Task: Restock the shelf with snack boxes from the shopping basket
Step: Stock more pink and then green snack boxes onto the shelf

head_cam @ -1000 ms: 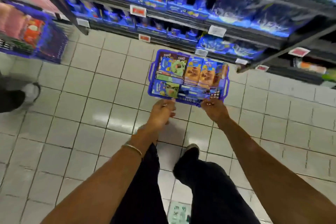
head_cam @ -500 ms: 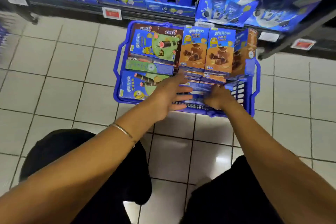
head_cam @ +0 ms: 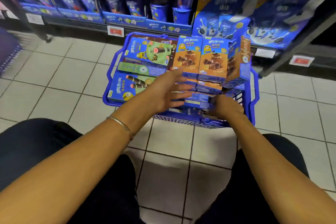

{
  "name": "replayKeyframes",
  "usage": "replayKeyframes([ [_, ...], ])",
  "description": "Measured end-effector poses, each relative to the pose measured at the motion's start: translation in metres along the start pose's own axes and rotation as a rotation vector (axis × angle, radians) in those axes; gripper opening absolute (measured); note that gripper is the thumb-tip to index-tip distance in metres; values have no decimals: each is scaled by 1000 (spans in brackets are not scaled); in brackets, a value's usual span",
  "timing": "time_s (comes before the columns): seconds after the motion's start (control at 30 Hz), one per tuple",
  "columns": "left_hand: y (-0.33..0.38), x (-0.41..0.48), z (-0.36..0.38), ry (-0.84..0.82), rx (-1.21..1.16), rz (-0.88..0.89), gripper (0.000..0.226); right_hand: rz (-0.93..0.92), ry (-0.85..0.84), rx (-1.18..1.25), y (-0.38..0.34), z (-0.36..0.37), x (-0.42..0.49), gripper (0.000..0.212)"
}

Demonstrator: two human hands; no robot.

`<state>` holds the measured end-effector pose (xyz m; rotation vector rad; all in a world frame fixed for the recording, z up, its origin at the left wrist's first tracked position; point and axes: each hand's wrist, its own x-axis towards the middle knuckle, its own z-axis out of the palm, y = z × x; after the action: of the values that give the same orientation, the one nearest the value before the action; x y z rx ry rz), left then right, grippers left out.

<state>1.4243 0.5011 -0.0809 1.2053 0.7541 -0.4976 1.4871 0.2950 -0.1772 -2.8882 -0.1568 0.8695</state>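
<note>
Head view, looking down past both forearms. Blue shopping basket [head_cam: 179, 120] on the tiled floor [head_cam: 63, 78], far end right up against the foot of the shelf [head_cam: 163, 32]. Packed with snack boxes: two orange boxes [head_cam: 187, 56] upright side by side at the far right, a third one turned edge-on just beside them, and more stacked flat underneath. On the left side, green-and-blue boxes [head_cam: 151, 51] lying flat, one [head_cam: 127, 87] nearest the left rim and another wedged on edge between the two flat ones.

Left grip [head_cam: 163, 94] open, fingers spread and straight, hovering over the middle of the basket with fingertips near the lower edge of the orange boxes; contact not clear through the blur. Thin metal bangle [head_cam: 120, 123] on that wrist.

Right grip [head_cam: 225, 107] low at the near right corner of the basket, fingers curled downward among the flat blue boxes just inside the near wall. Too blurred to say whether holding a box, holding the rim, or holding nothing.

On the shelf behind, blue snack packs in rows, large blue bags [head_cam: 272, 29] at the right, and a red price tag [head_cam: 115, 31] on the front edge. Dark trouser knees [head_cam: 36, 142] at both lower corners.
</note>
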Motion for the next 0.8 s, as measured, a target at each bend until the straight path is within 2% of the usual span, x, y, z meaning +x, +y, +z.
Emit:
replayKeyframes([
  [0.13, -4, -6, -17, 67, -28, -3, 43, -138, 65, 390, 17, -8, -17, 23],
  [0.23, -8, -18, -24, 75, -35, -12, 41, -220, 120, 729, 21, -20, -40, 16],
  [0.3, -7, -27, -26, 86, -16, -1, 35, -327, 125, 863, 18, -33, -54, 8],
  [0.37, -2, -36, -24, 129, 33, 82, 27, -370, 96, 975, 10, -47, -66, 4],
  [0.47, 8, -46, -23, 162, 142, 275, 30, -366, 25, 1117, -2, -62, -77, 11],
  [0.57, 8, -54, -23, 48, 152, 371, 31, -353, -30, 1208, -22, -65, -85, 19],
  [0.67, 1, -49, -19, 46, 41, 472, 19, -326, -113, 1249, -41, -58, -92, 36],
  [0.8, -2, -38, -19, 127, -124, 472, 21, -347, -133, 1244, -52, -49, -91, 31],
])
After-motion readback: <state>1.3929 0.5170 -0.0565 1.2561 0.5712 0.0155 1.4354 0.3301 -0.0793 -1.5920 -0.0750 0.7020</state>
